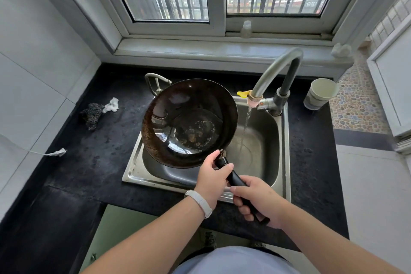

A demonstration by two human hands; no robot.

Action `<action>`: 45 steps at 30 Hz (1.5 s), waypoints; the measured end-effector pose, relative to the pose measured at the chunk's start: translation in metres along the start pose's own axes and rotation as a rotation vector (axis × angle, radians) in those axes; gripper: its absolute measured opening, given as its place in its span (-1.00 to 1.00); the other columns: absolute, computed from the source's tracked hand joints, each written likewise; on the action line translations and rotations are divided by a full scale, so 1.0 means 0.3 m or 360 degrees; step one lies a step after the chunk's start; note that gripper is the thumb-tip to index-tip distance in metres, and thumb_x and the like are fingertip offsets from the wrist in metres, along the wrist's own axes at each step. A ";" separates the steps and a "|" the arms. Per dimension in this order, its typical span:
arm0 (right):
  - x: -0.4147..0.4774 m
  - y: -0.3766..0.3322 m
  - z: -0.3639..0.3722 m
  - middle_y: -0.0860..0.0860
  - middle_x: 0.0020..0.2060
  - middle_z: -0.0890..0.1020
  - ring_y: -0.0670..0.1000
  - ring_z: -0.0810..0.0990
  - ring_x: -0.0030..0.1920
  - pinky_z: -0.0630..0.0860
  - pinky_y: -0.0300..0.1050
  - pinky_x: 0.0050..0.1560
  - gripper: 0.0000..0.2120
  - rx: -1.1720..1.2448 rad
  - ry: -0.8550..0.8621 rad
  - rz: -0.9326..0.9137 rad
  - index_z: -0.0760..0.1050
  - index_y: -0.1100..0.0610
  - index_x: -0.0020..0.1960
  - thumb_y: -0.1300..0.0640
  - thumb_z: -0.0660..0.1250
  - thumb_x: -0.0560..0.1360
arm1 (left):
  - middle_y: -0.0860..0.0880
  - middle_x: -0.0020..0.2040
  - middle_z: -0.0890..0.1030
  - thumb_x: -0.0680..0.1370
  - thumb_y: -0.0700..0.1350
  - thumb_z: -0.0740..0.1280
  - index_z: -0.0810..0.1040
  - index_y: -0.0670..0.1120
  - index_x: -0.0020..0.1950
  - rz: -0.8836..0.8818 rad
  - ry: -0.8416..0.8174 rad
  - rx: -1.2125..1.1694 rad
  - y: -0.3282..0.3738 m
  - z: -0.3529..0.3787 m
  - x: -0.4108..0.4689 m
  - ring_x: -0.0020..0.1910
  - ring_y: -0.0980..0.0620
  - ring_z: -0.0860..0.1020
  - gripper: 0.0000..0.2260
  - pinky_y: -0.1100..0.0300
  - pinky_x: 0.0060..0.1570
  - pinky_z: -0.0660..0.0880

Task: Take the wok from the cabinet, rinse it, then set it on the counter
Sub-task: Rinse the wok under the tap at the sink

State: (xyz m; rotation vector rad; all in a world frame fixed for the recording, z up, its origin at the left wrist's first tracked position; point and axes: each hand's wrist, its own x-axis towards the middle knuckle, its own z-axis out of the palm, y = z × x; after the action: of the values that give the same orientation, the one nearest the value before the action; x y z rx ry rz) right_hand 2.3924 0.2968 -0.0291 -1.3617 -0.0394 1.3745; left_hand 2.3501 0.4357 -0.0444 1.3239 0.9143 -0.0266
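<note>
The dark, round, brown-stained metal wok [189, 122] is held tilted above the left half of the stainless steel sink [262, 140], its bowl turned up towards the camera. Its long black handle [235, 179] is gripped by both hands: the left hand [211, 181] is wrapped round it close to the bowl, fingers curled tight, and the right hand [258, 200] is closed round the near end. A thin stream of water [245, 127] is let fall from the curved grey tap [278, 69] just right of the wok, clear of its rim. A dark scouring pad [92, 113] is seen on the black counter [100, 140], far left.
</note>
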 end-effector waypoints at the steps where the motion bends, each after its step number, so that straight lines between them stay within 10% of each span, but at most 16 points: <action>1: 0.001 -0.008 -0.004 0.05 -0.38 0.47 -0.04 0.35 -0.50 0.30 -0.21 -0.57 -0.89 0.0052 -0.0011 0.0006 0.40 0.23 0.14 0.24 0.25 0.64 | -0.02 0.20 0.55 0.52 -0.23 0.39 0.40 0.08 0.37 -0.0007 -0.0011 0.0005 0.005 -0.001 0.005 0.16 0.08 0.55 -0.54 0.24 0.06 0.53; 12: 0.024 -0.030 -0.058 0.05 -0.40 0.45 -0.05 0.34 -0.51 0.30 -0.23 -0.59 -0.82 0.0173 0.0004 0.0046 0.39 0.31 0.22 0.28 0.23 0.64 | -0.13 0.21 0.56 0.32 -0.11 0.41 0.53 0.18 0.10 -0.0080 -0.0041 0.0042 0.006 0.022 0.067 0.19 -0.06 0.57 -0.62 -0.07 0.20 0.55; 21: 0.034 -0.023 -0.070 0.06 -0.40 0.44 -0.04 0.34 -0.50 0.30 -0.23 -0.58 -0.87 0.0257 -0.0021 0.0096 0.43 0.25 0.18 0.26 0.22 0.64 | -0.05 0.23 0.58 0.58 -0.23 0.28 0.39 0.00 0.38 -0.0136 -0.0254 0.0200 0.053 -0.031 0.030 0.21 -0.02 0.58 -0.62 0.03 0.17 0.56; 37: 0.021 -0.041 -0.096 0.02 -0.36 0.49 -0.04 0.38 -0.45 0.32 -0.23 -0.52 -0.84 0.0325 -0.0046 0.0183 0.43 0.18 0.19 0.19 0.28 0.62 | 0.03 -0.10 0.63 0.51 -0.09 0.36 0.54 0.03 -0.01 0.0692 -0.0399 0.1367 0.498 0.156 0.441 -0.08 0.04 0.60 -0.92 0.25 -0.17 0.47; 45: 0.012 -0.052 -0.091 0.02 -0.35 0.48 -0.03 0.37 -0.43 0.31 -0.21 -0.49 -0.90 0.0337 -0.0066 0.0182 0.42 0.15 0.09 0.16 0.29 0.61 | -0.08 -0.01 0.56 0.46 -0.32 0.42 0.56 -0.03 0.04 0.0454 -0.0816 0.1275 0.501 0.243 0.564 0.06 -0.14 0.53 -0.76 -0.18 0.26 0.46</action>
State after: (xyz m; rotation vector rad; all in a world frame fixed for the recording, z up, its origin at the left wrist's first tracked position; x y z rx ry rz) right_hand 2.4226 0.2874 -0.0298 -1.1734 0.1546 1.4588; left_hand 2.5782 0.4991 -0.0236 2.0474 0.2529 -0.5326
